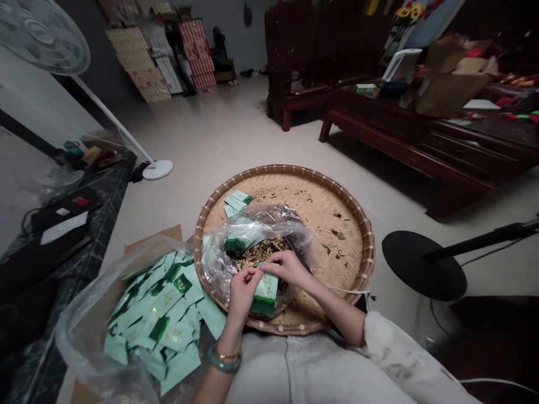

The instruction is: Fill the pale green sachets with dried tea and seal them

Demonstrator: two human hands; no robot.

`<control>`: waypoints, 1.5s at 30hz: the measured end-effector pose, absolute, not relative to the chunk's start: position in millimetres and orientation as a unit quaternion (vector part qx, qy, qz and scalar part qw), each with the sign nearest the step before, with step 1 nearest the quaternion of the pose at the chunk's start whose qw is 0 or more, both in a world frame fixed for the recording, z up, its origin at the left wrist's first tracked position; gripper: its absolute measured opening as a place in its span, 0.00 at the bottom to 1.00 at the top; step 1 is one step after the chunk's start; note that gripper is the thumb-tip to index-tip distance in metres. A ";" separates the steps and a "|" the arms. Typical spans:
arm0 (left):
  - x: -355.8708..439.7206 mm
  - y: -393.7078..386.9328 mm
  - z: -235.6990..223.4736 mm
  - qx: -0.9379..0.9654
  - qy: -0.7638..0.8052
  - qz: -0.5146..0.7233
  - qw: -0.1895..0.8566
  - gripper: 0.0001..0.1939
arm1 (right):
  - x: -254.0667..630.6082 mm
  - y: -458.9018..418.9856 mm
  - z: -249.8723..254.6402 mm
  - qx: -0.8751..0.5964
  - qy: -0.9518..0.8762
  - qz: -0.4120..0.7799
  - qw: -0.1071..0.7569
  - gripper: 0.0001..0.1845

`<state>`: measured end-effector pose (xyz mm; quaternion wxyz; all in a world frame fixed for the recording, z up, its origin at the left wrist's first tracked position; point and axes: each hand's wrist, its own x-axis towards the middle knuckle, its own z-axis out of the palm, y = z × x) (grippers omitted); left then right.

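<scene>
Between my two hands hangs a light-green packet [265, 287] with a dark-green lower band. The fingers of my left hand [243, 292] are pinched at its top left corner. My right hand [290, 270] pinches the top edge beside them, fingertips close to the left ones. Behind the packet lies an open clear plastic bag [214, 264] of dried, brownish-yellow bits [256, 251]. More green packets [236, 243] rest inside that bag, and a dark stick-like tool [297, 252] leans in it. All this sits on a round woven bamboo tray [349, 241].
Left of the tray, a large plastic-lined box holds a heap of filled-looking green packets [168, 308]. Several flat packets [238, 200] lie on the tray's far left. A white fan base [158, 169], a black round stand [421, 264] and a dark wooden table [404, 134] stand around.
</scene>
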<state>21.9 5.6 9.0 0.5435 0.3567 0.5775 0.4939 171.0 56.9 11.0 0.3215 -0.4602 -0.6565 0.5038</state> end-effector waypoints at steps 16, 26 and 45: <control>28.2 9.5 -2.0 0.210 0.552 0.466 0.659 0.24 | 204.8 51.5 -17.1 -0.578 -0.769 0.091 0.260 0.29; 25.3 7.7 3.4 0.208 0.544 0.491 0.648 0.25 | 218.4 65.8 -26.0 -0.583 -0.714 0.319 0.222 0.34; 27.7 7.0 5.1 0.287 0.554 0.409 0.666 0.22 | 223.8 60.4 30.8 -0.417 -0.670 0.573 0.222 0.29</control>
